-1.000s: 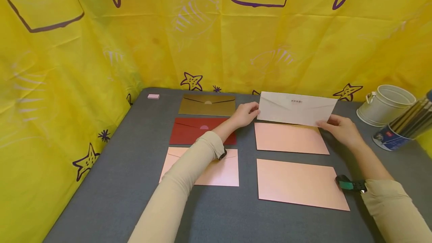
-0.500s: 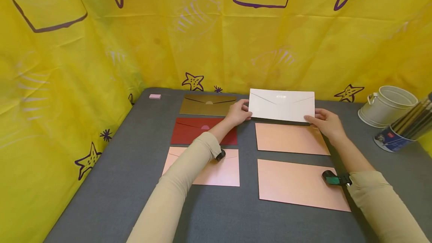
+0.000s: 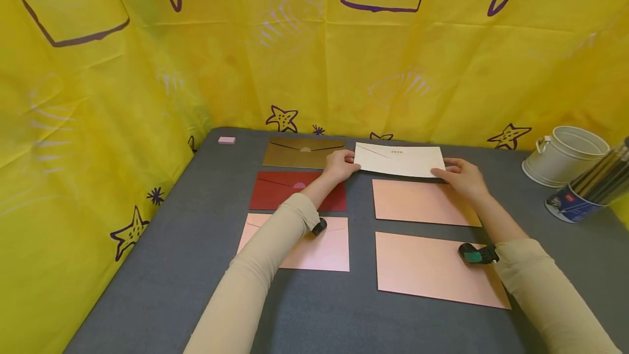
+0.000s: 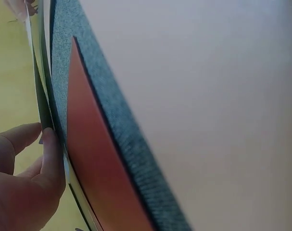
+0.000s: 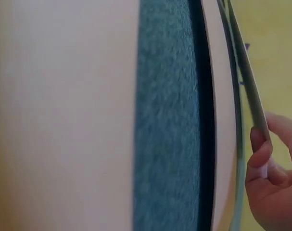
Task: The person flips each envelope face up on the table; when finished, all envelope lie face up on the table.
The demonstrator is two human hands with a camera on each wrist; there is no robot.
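A white envelope (image 3: pixel 400 163) with small print near its top edge lies between both hands at the back right of the table, slightly raised at its near edge. My left hand (image 3: pixel 340 165) pinches its left end; in the left wrist view, the thumb and fingers of that left hand (image 4: pixel 30 173) meet on the edge. At the opposite end, my right hand (image 3: pixel 462 178) pinches the lower right corner, its thumb on top. The right wrist view shows the right hand (image 5: pixel 275 183) gripping the thin edge. Just in front lies a pink envelope (image 3: pixel 422 202), flap unseen.
Another pink envelope (image 3: pixel 427 266) lies nearer. In the left column are a gold envelope (image 3: pixel 287 152), a red envelope (image 3: pixel 267 193) and a pink envelope (image 3: pixel 316 253), partly under my left arm. An eraser-like block (image 3: pixel 226 140), a white bucket (image 3: pixel 562 157) and a brush-filled tin (image 3: pixel 572 201) stand around.
The white envelope has moved left and down toward the table, tilting from nearly upright to flatter. Both hands moved with it, the right hand further left.
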